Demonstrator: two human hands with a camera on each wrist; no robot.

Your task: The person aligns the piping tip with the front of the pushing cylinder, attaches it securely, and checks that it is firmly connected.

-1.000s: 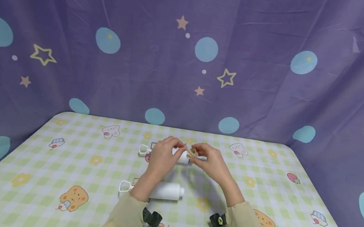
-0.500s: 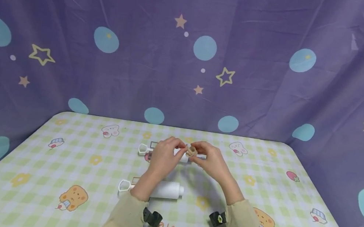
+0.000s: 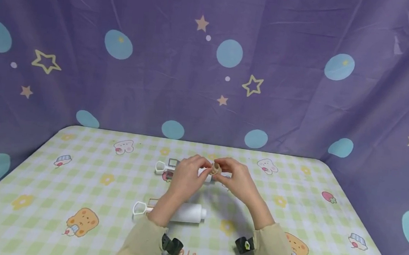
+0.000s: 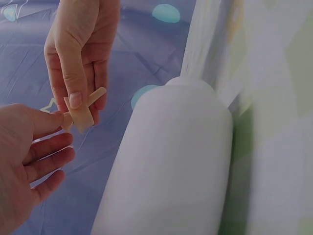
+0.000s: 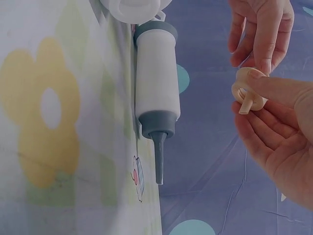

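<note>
Between the fingers of both hands, above the far side of the table, is a small beige ring-shaped piece [image 5: 254, 90] with a narrow strip jutting out of it. The left hand [image 3: 188, 178] pinches one edge of it between thumb and forefinger; in the left wrist view its other fingers are spread apart. The right hand [image 3: 239, 183] grips the ring with its thumb on top and fingertips beneath. Behind the hands lies a white syringe-like tube [image 5: 157, 73] with grey collars and a thin grey nozzle, partly hidden in the head view.
A second white tube [image 3: 188, 213] with a short white neck and a loop handle [image 3: 140, 208] lies below the left forearm. The checked cloth [image 3: 107, 196] covers the table, with a purple curtain [image 3: 157, 77] behind. Each wrist wears a black camera [image 3: 173, 247].
The beige piece has turned between the fingers, and its strip stands out less in the head view. The left fingertips have shifted slightly right, toward the right hand. Both tubes lie as before.
</note>
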